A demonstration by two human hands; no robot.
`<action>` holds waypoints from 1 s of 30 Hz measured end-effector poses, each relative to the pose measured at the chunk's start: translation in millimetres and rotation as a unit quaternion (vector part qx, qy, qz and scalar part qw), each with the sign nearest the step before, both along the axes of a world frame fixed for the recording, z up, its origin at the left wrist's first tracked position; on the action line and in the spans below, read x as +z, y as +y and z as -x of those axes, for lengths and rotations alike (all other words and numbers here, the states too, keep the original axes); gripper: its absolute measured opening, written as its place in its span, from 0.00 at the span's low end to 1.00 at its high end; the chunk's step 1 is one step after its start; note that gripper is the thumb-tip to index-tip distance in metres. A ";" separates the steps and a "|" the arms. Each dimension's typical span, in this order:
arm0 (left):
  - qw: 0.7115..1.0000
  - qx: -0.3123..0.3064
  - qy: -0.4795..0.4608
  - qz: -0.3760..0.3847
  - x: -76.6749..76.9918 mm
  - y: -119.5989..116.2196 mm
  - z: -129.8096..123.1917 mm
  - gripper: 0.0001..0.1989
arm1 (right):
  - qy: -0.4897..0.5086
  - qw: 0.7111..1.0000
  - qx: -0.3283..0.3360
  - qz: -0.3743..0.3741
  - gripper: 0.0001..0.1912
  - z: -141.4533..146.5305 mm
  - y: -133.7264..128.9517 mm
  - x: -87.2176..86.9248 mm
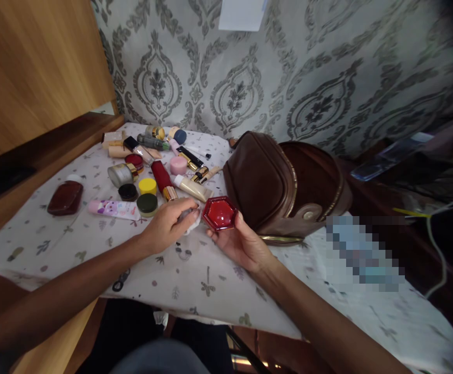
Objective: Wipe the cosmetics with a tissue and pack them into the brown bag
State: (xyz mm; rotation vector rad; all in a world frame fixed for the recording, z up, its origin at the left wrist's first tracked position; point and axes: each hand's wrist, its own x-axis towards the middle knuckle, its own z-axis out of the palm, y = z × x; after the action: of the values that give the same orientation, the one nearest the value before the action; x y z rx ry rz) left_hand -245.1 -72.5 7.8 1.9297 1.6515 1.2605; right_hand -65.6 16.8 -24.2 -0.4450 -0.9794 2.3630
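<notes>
My right hand holds a red hexagonal container between thumb and fingers, its glossy face turned up. Just left of it, my left hand pinches a crumpled white wipe. The two hands are close together above the patterned cloth, and the wipe is slightly apart from the red container. Behind them lie a cream tube and a dark red bottle with a gold end. An open brown leather bag stands beyond my right hand.
Several jars, tubes and bottles cover the back left of the table, among them a yellow-lidded jar, a pink jar and a reddish-brown bottle. Wood panelling rises at the left; a cable hangs at the right.
</notes>
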 end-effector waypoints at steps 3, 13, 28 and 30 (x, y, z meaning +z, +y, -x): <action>1.000 0.001 -0.016 0.012 -0.9 0.5 -0.8 0.13 | 0.001 1.000 -0.011 -0.005 0.24 0.9 0.2 -0.5; 0.983 -0.057 -0.137 0.104 -6.4 -0.2 -4.4 0.17 | 0.000 0.999 -0.044 -0.021 0.25 5.0 -1.3 1.6; 0.979 0.017 -0.203 0.029 -4.4 4.2 0.9 0.12 | -0.014 0.999 0.034 -0.007 0.22 3.0 -0.7 8.8; 0.984 0.035 -0.175 0.005 -3.6 3.5 1.2 0.11 | -0.007 0.999 0.045 -0.012 0.18 1.6 -1.6 9.8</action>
State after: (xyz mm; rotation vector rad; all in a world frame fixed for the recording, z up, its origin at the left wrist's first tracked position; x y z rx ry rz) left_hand -246.2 -69.0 4.2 1.5453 1.5497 1.5136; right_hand -67.2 15.2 -14.4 -0.4174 -1.0528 2.4290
